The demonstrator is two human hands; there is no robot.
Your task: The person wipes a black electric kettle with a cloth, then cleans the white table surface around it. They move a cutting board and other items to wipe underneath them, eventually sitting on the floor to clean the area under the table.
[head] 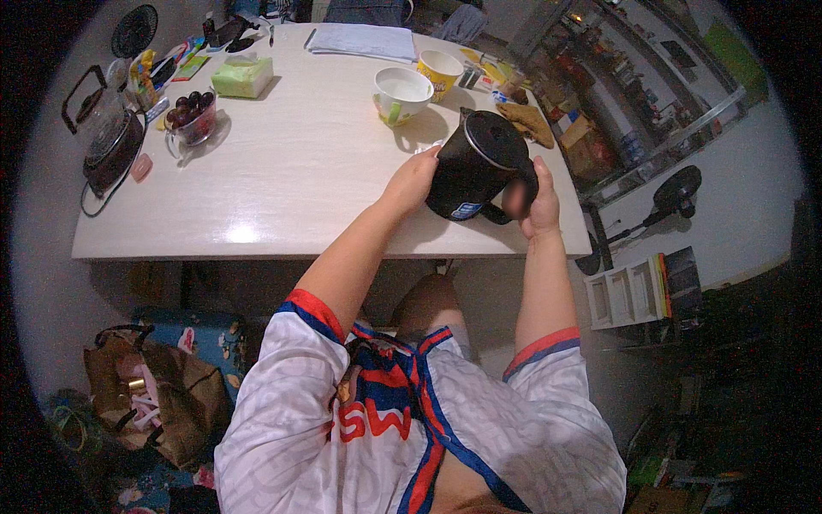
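Note:
A black electric kettle (475,168) is between my hands over the right front part of the table, tilted, its lid facing up and away. My left hand (414,178) lies along the kettle's left side, with a bit of white, tissue-like material (429,149) showing at the fingertips. On the other side, my right hand (544,200) is around the handle; a blurred patch hides part of its fingers. Beyond the kettle stand a white cup with a green handle (403,96) and a yellow paper cup (440,72). I cannot tell whether the kettle's base touches the table.
The pale table (289,193) ends just before my body. At left are a glass cup of dark round fruit (191,122), a tissue pack (243,76) and a glass kettle (103,128). Papers (363,42) lie at the far side. A brown cloth (526,123) rests near the right edge.

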